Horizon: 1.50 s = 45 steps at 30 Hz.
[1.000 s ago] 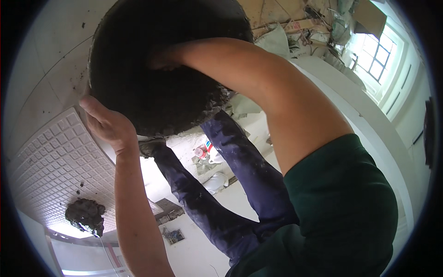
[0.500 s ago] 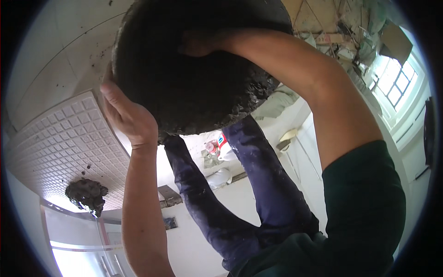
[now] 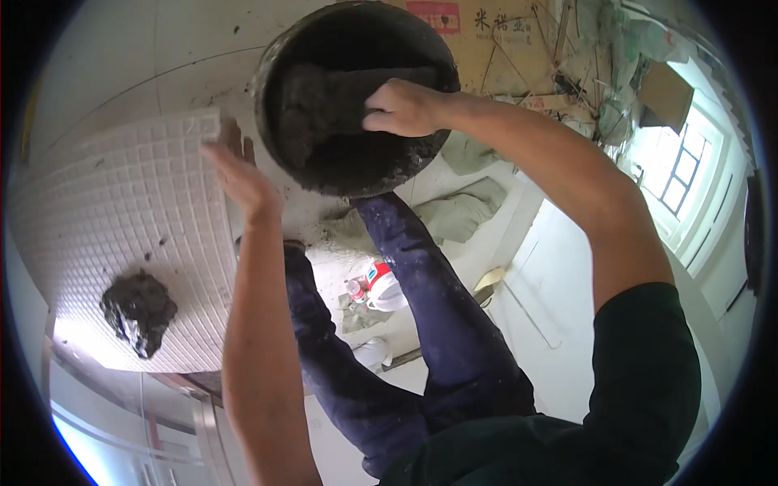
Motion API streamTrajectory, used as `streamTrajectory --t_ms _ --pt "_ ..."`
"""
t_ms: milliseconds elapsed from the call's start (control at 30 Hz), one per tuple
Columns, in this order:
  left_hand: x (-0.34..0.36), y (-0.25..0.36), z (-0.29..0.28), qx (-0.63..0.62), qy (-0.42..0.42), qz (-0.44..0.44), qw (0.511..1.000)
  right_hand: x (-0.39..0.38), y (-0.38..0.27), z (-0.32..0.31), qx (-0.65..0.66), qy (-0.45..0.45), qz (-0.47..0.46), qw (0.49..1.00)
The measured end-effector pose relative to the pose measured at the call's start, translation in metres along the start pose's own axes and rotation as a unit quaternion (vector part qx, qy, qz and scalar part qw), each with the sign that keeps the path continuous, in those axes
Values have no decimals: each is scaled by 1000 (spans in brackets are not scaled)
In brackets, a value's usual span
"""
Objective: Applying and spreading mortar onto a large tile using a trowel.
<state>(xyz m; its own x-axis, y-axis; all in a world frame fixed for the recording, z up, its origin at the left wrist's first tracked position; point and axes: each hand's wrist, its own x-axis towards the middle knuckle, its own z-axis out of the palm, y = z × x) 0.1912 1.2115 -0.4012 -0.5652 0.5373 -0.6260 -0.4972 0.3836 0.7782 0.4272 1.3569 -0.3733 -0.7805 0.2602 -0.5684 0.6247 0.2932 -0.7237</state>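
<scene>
A black bucket point(image 3: 288, 49) with dark grey mortar inside stands at the top middle. My right hand point(image 3: 401, 109) is curled inside it around a dark, mortar-coated object, apparently a flat tool, with a lump of mortar at its left end. My left hand point(image 3: 243, 166), somewhat blurred, has its fingers stretched out and apart, just left of the bucket beside the upper corner of a light gridded tile point(image 3: 130, 178). A glossy heap of grey mortar point(image 3: 138, 316) sits on that tile.
My legs point(image 3: 429, 300) reach below the bucket. Behind them are a white-and-red container point(image 3: 382, 292) and crumpled grey-green sacks point(image 3: 458, 215). Cardboard point(image 3: 494, 32) and loose debris lie at the upper right, near a bright window point(image 3: 681, 170).
The bucket now appears smaller and less tilted toward me, with more of the floor showing. My left hand has come away from its rim; my right hand has risen into clearer sight inside it.
</scene>
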Motion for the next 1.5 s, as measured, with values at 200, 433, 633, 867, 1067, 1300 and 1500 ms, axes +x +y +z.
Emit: streamTrajectory --t_ms 200,433,633,867,1067,1300,1500 --pt "-187 22 -154 187 -70 -29 979 -69 -95 -61 -2 -22 77 997" --pt "-297 9 -312 487 -92 -265 827 -83 -272 -32 -68 54 -30 996" --pt "-318 -6 -329 389 -30 -348 853 56 -397 134 -269 179 -279 904" --pt "-341 -16 -344 337 -4 -357 871 183 -462 262 -243 40 -41 968" --pt "-326 -11 -331 349 -1 -351 869 130 -455 278 -242 211 -255 912" --pt "-328 -32 -340 308 14 -307 900 72 -464 260 -91 142 -153 974" --pt "-315 -16 -318 391 -36 -269 880 -72 -372 123 -207 156 126 957"
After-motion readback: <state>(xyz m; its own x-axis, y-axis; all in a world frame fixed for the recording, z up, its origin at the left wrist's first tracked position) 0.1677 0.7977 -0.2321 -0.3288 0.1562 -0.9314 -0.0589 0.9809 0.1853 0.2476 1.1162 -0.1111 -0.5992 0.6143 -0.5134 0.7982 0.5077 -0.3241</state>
